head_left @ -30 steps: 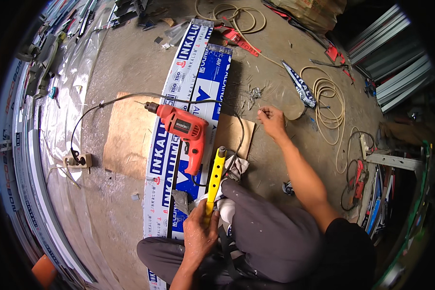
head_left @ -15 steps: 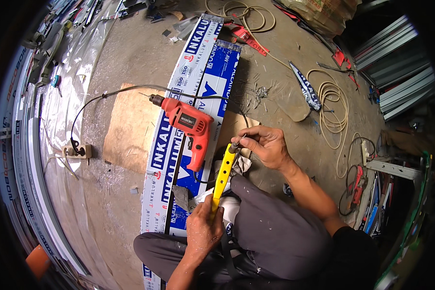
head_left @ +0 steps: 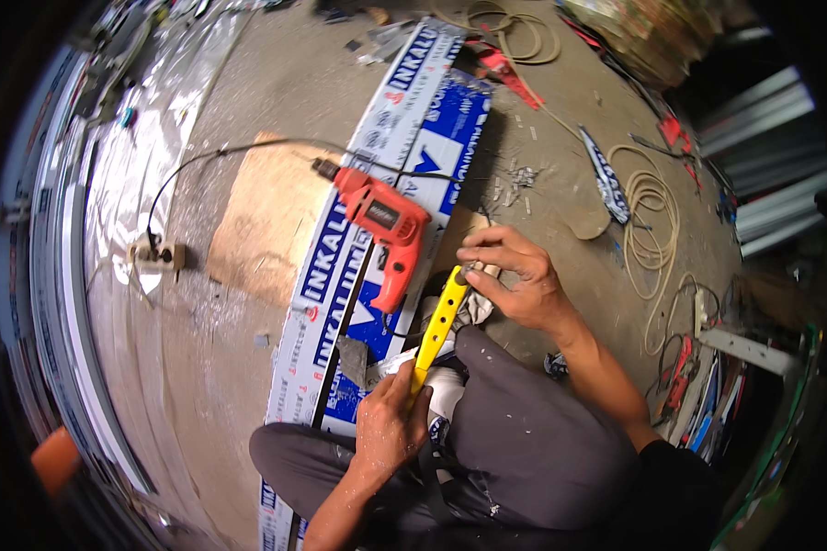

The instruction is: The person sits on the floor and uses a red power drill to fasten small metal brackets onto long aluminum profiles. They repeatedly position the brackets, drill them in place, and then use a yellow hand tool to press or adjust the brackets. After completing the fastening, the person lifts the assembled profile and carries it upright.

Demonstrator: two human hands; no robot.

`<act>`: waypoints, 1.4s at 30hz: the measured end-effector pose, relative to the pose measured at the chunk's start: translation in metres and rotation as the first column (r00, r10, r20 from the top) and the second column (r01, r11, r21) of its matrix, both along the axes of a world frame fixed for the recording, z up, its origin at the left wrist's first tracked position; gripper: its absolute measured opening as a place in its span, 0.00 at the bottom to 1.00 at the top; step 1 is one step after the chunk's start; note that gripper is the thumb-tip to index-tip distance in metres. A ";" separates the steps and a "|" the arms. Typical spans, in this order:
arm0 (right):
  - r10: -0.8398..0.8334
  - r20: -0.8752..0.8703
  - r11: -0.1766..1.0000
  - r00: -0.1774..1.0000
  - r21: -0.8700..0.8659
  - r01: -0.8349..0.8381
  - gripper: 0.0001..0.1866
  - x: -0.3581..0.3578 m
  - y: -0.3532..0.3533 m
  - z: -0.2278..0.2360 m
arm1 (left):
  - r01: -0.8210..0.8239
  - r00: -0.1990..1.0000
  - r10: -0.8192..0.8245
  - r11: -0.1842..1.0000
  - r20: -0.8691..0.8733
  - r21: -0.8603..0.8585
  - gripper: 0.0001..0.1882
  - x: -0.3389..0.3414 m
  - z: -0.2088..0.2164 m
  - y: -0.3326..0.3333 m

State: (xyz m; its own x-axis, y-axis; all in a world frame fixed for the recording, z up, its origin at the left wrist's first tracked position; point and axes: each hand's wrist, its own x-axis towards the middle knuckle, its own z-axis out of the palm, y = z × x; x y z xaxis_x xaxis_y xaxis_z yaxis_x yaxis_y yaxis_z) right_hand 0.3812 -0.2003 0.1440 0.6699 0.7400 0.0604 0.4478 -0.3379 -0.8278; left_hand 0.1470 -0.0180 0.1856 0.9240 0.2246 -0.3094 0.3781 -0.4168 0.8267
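Yellow plastic runs through the middle of the head view: a long yellow tool with a slotted bar (head_left: 439, 323), perhaps a rivet gun or a small level, is lying along a line from near-left to far-right, tilted away from the person. The left hand (head_left: 388, 427) is wrapping closed around its near end, above the person's grey-trousered lap. The right hand (head_left: 515, 275) is reaching in from the right and pinching at the far tip with bunched fingertips; whether something small sits between them cannot be told. Both hands are touching the tool, the left nearer the body, the right farther out. Just left of the far tip, an orange electric drill (head_left: 384, 225) is resting on a blue-and-white printed panel (head_left: 340, 266) that is stretching far-to-near across the concrete floor (head_left: 276, 83). Farther right, a coil of pale cable (head_left: 652, 207) is lying well apart.
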 end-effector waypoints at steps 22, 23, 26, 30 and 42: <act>0.173 -0.716 0.985 0.676 0.126 -0.119 0.36 -0.018 0.047 0.020 | -0.396 0.891 0.360 0.914 0.276 0.086 0.26 -0.014 -0.111 0.055; 0.065 -0.578 0.998 0.813 0.050 -0.044 0.32 -0.009 0.036 0.009 | -0.562 0.805 0.482 0.805 0.346 0.188 0.28 -0.018 -0.127 0.069; -0.242 -0.179 0.915 0.954 -0.369 0.163 0.28 0.020 -0.008 -0.023 | -0.756 0.655 0.634 0.558 0.411 0.343 0.34 -0.018 -0.165 0.092; -0.313 0.199 0.725 0.928 -0.582 0.369 0.39 0.002 -0.059 -0.082 | -0.744 0.666 0.610 0.509 0.429 0.433 0.27 -0.005 -0.189 0.097; -0.267 0.246 0.844 0.932 -0.406 0.349 0.39 -0.029 -0.041 -0.110 | -0.726 0.688 0.540 0.502 0.485 0.471 0.21 -0.005 -0.204 0.098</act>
State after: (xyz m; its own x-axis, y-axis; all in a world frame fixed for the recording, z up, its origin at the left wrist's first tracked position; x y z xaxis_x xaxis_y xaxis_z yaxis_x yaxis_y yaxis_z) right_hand 0.3520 -0.2411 0.0340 0.8768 0.4736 -0.0831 0.3809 -0.7896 -0.4812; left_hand 0.1425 0.0800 -0.0188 0.4692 0.8208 0.3259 0.5716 -0.5635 0.5965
